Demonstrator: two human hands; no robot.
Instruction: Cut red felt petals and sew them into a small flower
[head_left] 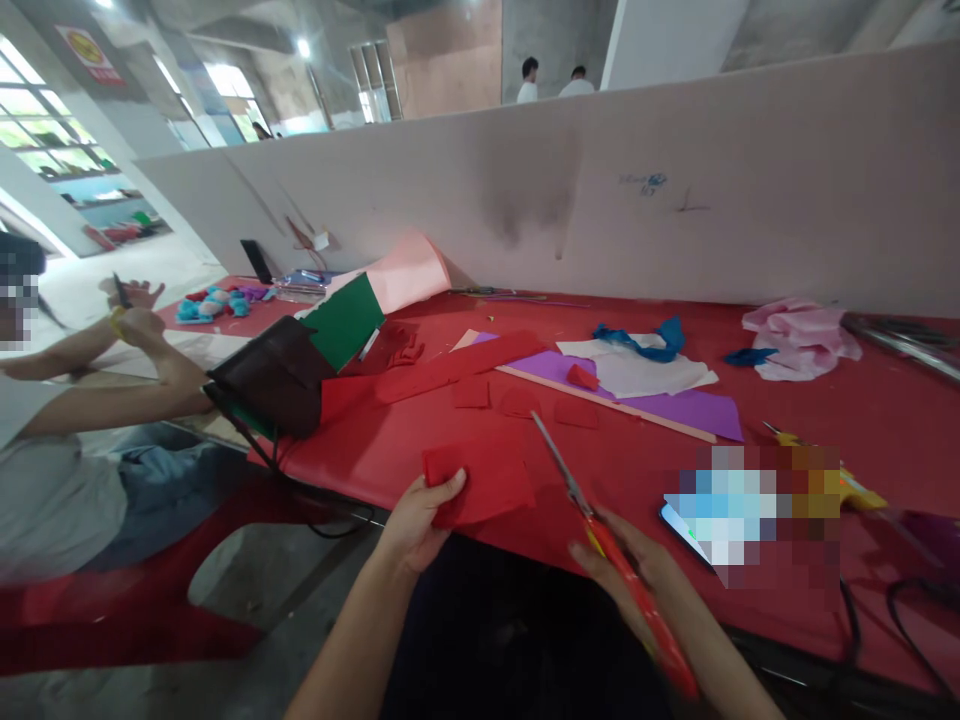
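Pinched between the thumb and fingers of my left hand (426,515) is a piece of red felt-like cloth (491,482), held near the table's front edge. My right hand (626,560) grips a pair of scissors (574,490) with red and yellow handles. Their blades look closed and point up and left, a little right of the cloth and apart from it. Beyond the blades several small red cut pieces (576,412) lie on the table. A long red strip (465,368) stretches out behind them.
Purple sheet (675,410), white cloth (645,370) and pink fabric (802,340) lie farther back. At right are a phone (686,532) and a yellow-handled tool (859,492). A dark bag (274,375) stands at left, beside a seated person (82,430). A partition (420,190) backs the table.
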